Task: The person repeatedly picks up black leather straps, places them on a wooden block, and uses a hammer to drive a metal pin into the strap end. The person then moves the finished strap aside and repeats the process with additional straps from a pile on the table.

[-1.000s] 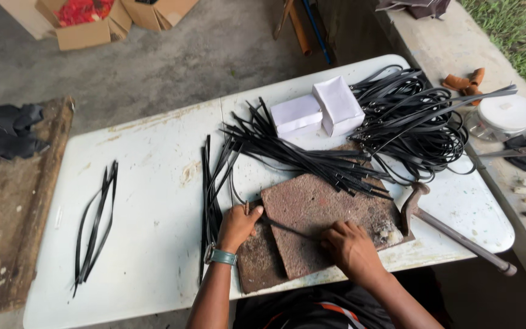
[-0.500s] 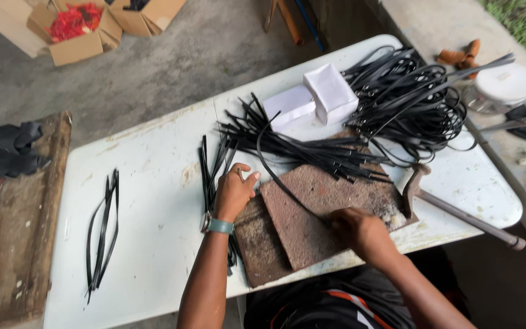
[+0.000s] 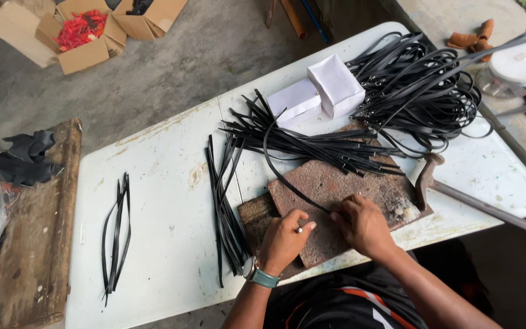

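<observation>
My left hand [image 3: 285, 239] and my right hand [image 3: 363, 224] rest close together on a worn brown board [image 3: 360, 183] at the near edge of a white table [image 3: 165, 183]. My right hand pinches the end of one black strap [image 3: 282, 176], which curves up and away toward the strap pile. A small metal piece sits between the fingers of my left hand, which wears a teal wrist watch. A fan of cut black straps [image 3: 312, 143] lies just beyond the board.
A big tangle of long black straps [image 3: 421, 91] fills the far right, beside two white boxes [image 3: 321, 94]. A hammer [image 3: 470, 198] lies right of the board. More straps [image 3: 223, 201] lie left of it, a few [image 3: 117, 228] further left. Cardboard boxes [image 3: 80, 36] stand on the floor.
My left hand has moved right and down from the strap bundle to meet my right hand on the board. A single strap now runs from my right hand toward the pile.
</observation>
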